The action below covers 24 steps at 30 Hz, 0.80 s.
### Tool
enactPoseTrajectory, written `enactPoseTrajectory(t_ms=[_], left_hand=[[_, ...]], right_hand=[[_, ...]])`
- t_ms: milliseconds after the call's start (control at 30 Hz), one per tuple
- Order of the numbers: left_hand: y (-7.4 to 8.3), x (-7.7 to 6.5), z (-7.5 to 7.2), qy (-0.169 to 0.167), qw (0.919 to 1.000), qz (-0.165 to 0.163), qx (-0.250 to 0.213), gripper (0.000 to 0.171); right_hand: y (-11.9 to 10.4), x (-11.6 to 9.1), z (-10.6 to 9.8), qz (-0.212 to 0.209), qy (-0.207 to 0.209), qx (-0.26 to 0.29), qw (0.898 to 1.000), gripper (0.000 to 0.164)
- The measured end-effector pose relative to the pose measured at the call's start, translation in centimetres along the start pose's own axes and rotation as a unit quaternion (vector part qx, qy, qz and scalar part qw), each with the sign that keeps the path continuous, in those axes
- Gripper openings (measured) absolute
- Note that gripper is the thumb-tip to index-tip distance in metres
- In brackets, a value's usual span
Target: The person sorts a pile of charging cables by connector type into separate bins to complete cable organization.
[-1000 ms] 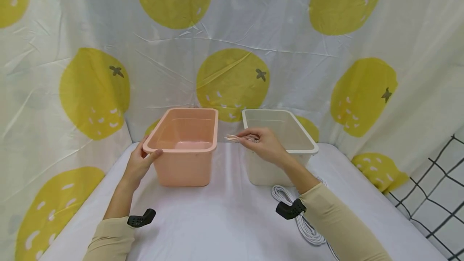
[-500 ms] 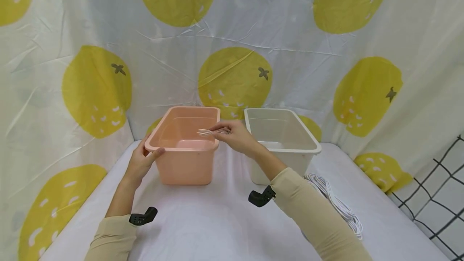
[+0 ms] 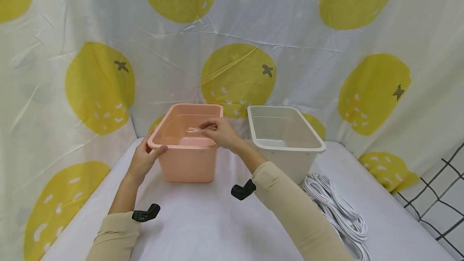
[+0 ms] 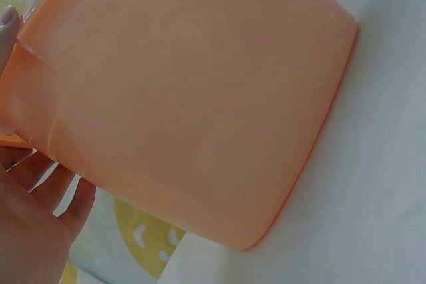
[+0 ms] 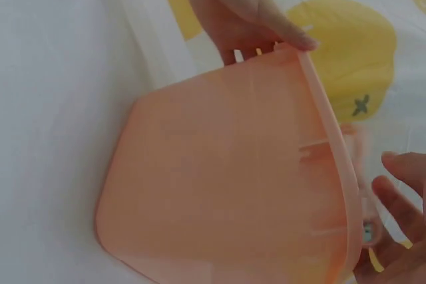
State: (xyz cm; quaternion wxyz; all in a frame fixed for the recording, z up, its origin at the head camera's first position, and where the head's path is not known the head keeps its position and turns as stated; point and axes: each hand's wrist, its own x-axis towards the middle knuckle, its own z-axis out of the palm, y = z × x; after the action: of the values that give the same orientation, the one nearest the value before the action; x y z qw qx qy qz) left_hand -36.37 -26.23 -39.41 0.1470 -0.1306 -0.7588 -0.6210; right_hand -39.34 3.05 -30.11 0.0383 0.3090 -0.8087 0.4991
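Observation:
My left hand (image 3: 142,159) grips the near left corner of a peach plastic bin (image 3: 188,164), thumb over the rim and fingers on the outer side wall. In the left wrist view its fingers lie along the wall. My right hand (image 3: 222,133) reaches over the bin's right rim and pinches a small bundle of thin pale pink cable (image 3: 193,130), whose loose ends point left above the bin's inside. Seen from the right wrist, a blurred pink loop with a small end piece (image 5: 367,231) shows behind the rim, beside spread fingers (image 5: 398,207).
An off-white bin (image 3: 286,160) stands right of the peach one. A coiled white cord (image 3: 338,208) lies on the white-covered table (image 3: 203,220) by the right forearm. A lemon-print curtain (image 3: 166,51) hangs behind, with a black wire grid (image 3: 440,196) at far right.
My right hand has moved left with the cable bundle, from the off-white bin to over the peach bin. My left hand keeps its grip on the peach rim.

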Motion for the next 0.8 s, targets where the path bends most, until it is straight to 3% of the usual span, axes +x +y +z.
enactPoseTrajectory(t_ms=[167,433,600,800], left_hand=[[-0.1,0.1,0.0,-0.002,1.0,0.003,0.002,0.088],[0.1,0.1,-0.4,-0.01,0.9997,0.0,0.024,0.089],[0.8,0.3,-0.8,-0.02,0.9979,-0.015,0.06,0.095],[2.0,0.1,-1.3,0.008,0.9956,-0.016,0.092,0.101]], right_hand=[[0.2,-0.2,-0.7,0.023,-0.002,0.008,1.0,0.031],[-0.1,-1.1,-2.0,0.004,-0.007,-0.003,1.0,0.032],[-0.4,-1.5,-2.6,0.007,-0.008,0.002,1.0,0.032],[-0.6,-1.9,-3.0,-0.009,-0.014,0.015,1.0,0.033]])
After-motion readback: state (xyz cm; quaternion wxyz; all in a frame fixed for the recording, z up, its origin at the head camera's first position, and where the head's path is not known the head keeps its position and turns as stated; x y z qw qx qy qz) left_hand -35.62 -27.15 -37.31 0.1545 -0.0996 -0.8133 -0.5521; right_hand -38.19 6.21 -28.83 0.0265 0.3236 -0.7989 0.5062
